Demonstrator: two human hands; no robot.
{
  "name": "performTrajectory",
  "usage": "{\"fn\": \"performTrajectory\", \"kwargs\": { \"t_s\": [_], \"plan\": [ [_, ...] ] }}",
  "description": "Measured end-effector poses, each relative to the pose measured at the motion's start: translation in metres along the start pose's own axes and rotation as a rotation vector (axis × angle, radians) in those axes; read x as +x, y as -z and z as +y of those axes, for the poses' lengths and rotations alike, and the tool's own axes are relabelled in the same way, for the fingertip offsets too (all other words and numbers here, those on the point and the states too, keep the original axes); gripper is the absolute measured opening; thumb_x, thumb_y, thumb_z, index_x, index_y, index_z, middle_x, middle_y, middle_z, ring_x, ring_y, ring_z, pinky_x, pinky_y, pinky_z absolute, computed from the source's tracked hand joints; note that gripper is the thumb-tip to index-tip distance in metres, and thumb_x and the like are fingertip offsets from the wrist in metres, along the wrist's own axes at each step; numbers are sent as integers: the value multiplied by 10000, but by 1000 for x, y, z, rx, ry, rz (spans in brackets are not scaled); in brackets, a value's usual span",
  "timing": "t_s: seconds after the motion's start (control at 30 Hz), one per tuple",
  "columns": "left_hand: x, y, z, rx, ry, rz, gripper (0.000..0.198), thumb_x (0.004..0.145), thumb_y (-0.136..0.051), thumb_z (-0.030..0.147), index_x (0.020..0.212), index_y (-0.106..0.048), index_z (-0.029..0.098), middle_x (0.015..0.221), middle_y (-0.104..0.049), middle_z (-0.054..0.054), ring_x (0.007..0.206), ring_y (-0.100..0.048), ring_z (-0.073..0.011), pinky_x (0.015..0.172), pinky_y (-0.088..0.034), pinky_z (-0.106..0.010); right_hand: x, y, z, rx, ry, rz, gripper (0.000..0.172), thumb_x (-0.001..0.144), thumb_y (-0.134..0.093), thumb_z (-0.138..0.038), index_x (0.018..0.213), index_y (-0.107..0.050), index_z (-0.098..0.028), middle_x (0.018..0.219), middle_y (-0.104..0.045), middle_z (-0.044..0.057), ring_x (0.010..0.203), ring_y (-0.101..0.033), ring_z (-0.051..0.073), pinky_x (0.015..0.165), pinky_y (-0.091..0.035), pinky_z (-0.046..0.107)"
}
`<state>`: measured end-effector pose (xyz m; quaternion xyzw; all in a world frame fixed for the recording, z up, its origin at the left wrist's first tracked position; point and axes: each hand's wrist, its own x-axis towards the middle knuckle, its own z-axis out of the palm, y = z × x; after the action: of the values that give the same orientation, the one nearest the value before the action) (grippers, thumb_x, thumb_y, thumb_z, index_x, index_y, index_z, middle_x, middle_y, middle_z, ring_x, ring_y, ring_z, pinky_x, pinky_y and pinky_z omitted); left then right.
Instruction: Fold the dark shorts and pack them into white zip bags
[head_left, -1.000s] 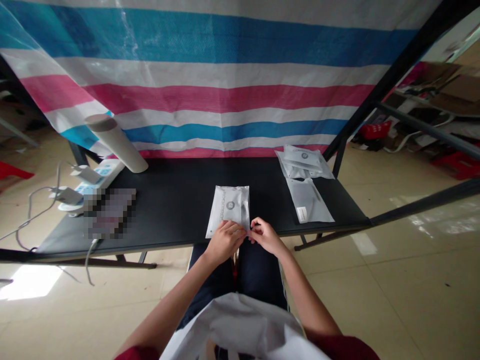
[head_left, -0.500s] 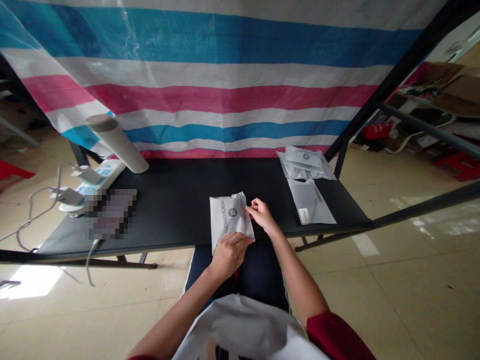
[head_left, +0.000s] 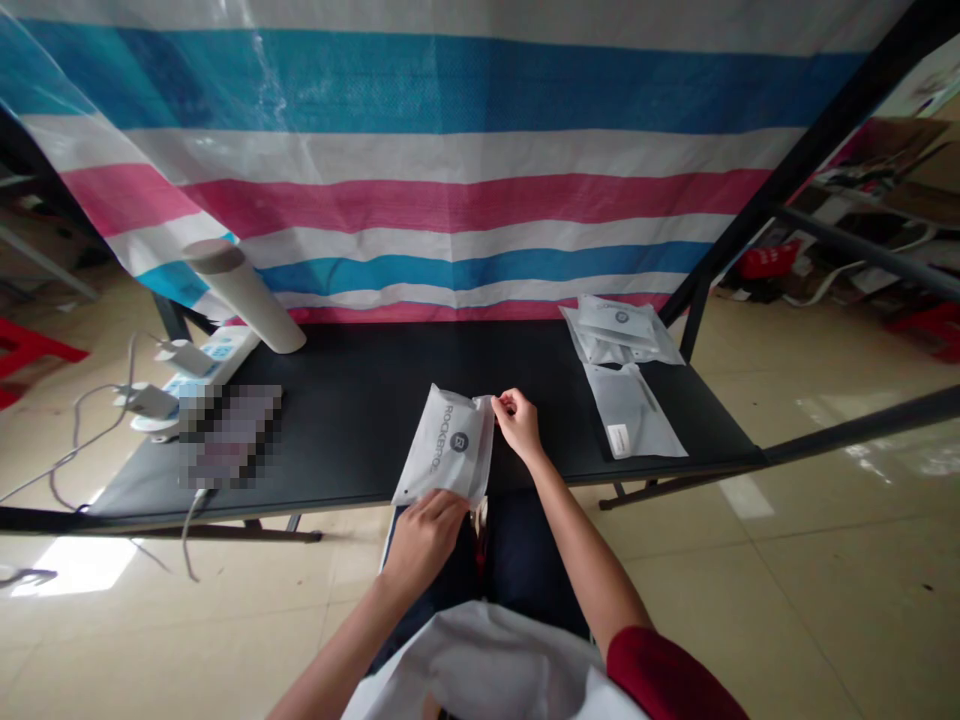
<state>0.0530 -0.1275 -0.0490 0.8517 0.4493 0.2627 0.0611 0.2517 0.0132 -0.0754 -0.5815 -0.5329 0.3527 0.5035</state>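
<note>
A frosted white plastic pouch (head_left: 442, 450) with dark printed lettering and a round logo lies tilted at the table's front edge. My left hand (head_left: 427, 535) grips its near edge, fingers closed on the plastic. At the pouch's right far corner, my right hand (head_left: 517, 420) pinches the edge between thumb and fingers. What is inside the pouch cannot be made out. To the right, a similar pouch with a white label (head_left: 634, 415) lies flat, below a small pile of printed pouches (head_left: 619, 325).
The black table (head_left: 360, 400) carries a pale bottle (head_left: 251, 300) at the back left. A power strip (head_left: 217, 360) with plugged-in chargers and a blurred-out, phone-like object (head_left: 234, 430) on a cable lie left. A striped sheet (head_left: 450, 150) hangs behind; black frame bars (head_left: 720, 250) stand right.
The pouch has turned clockwise, its near end swinging left. My left hand has moved left and down with it. My right hand stays at the right edge, now at the far corner.
</note>
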Motion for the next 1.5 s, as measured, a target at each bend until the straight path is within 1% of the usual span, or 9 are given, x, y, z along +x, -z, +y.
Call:
{"fn": "performTrajectory", "kwargs": {
  "t_s": [0.13,0.33,0.7,0.8,0.97,1.07,1.13,1.27,1.5],
  "plan": [
    [3,-3,-23,101,27,-39,273,963,-485,248,1127,-699,211,1204,-698,-69,1202,-599,-252,1002,-525,-424,-5,0,1,-10,15,-16,303,837,-561,-532,828,-547,-230,815,-638,51,774,-638,200,650,-525,280],
    [14,7,-55,153,178,-113,548,923,-509,526,1363,-554,202,1419,-546,-116,1339,-480,-330,1112,-390,-549,-6,0,6,-28,34,-27,311,863,-540,-536,836,-560,-227,817,-641,52,767,-656,195,630,-532,272],
    [83,11,-187,390,545,-60,863,911,-331,658,1480,-339,9,1560,-312,-205,1466,-217,-388,1161,-248,-562,-16,8,-5,10,84,17,308,888,-532,-501,881,-582,-197,837,-677,69,741,-676,191,580,-532,257],
    [86,9,-196,410,608,-38,903,911,-277,675,1484,-312,-22,1566,-278,-233,1474,-191,-387,1162,-242,-553,-24,48,-15,-156,208,133,268,913,-515,-445,908,-616,-197,859,-694,75,787,-671,193,660,-538,281],
    [81,6,-193,407,622,-15,899,916,-259,666,1496,-285,-21,1570,-256,-246,1470,-218,-376,1161,-251,-529,-15,160,-7,-650,341,548,332,917,-497,-413,1067,-656,-163,1048,-693,145,1031,-626,284,913,-492,440],
    [81,6,-192,406,616,-11,880,918,-263,656,1495,-296,-8,1570,-264,-239,1464,-235,-380,1155,-255,-535,-10,209,15,-911,283,454,479,905,-514,-434,1302,-575,-172,1326,-591,167,1239,-529,336,1021,-420,512],
    [82,7,-192,406,613,-8,873,917,-267,651,1490,-308,-7,1568,-270,-239,1460,-242,-384,1153,-257,-537,-14,219,28,-1003,222,306,538,905,-513,-452,1371,-533,-185,1430,-511,165,1299,-482,358,1020,-425,518],
    [83,7,-192,412,612,-7,850,919,-275,638,1489,-318,9,1568,-276,-234,1460,-244,-380,1157,-249,-531,-33,192,38,-1008,186,179,586,922,-489,-472,1441,-471,-200,1509,-420,163,1318,-473,347,1017,-443,483],
    [89,12,-177,357,655,32,824,927,-322,616,1510,-269,35,1573,-246,-257,1470,-174,-419,1131,-245,-605,-73,78,-8,-898,277,-29,569,924,-511,-456,1467,-434,-303,1538,-399,85,1315,-458,328,1020,-417,489]
  ]
}}
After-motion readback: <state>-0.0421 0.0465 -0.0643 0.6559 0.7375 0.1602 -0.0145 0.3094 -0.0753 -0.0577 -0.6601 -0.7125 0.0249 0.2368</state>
